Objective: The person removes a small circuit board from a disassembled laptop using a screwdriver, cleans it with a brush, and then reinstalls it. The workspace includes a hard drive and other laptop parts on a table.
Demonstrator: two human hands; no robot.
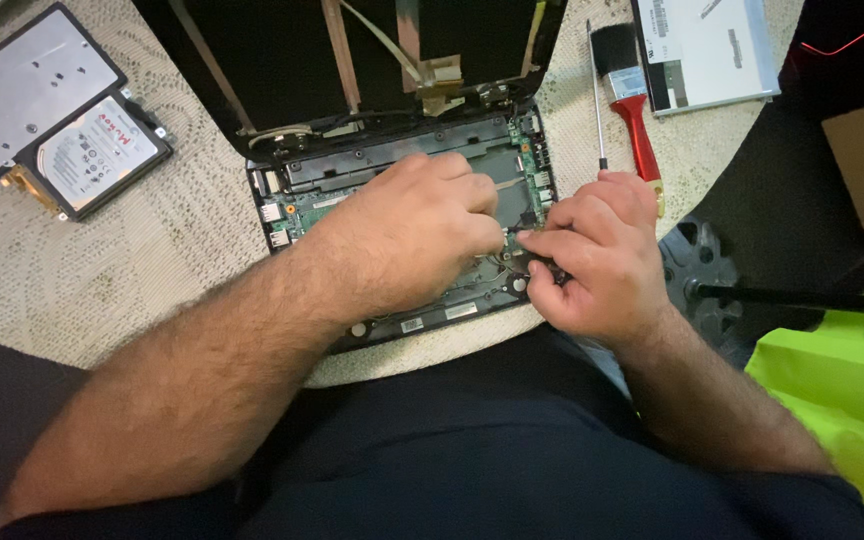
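Head view: both hands at work inside an opened laptop base on the tabletop.

Opened laptop base (pixel 392 195) lying at near edge of round tabletop (pixel 152 260) covered in pale woven cloth, green circuit board (pixel 312 207) exposed, dark lid panel (pixel 352 60) folded back beyond. Left hand (pixel 407 235) resting palm-down over middle of the base, fingers curled, tips pressed at the board's right side. Right hand (pixel 597 250) just beside it, fingers pinched together on a small dark part at the base's right corner; what exactly is gripped cannot be told. Hard drive (pixel 102 150) and grey metal cover plate (pixel 32 80) well apart at far left. Red-handled brush (pixel 634 110) and thin screwdriver (pixel 597 95) near the right hand; flat display panel (pixel 712 50) beyond.
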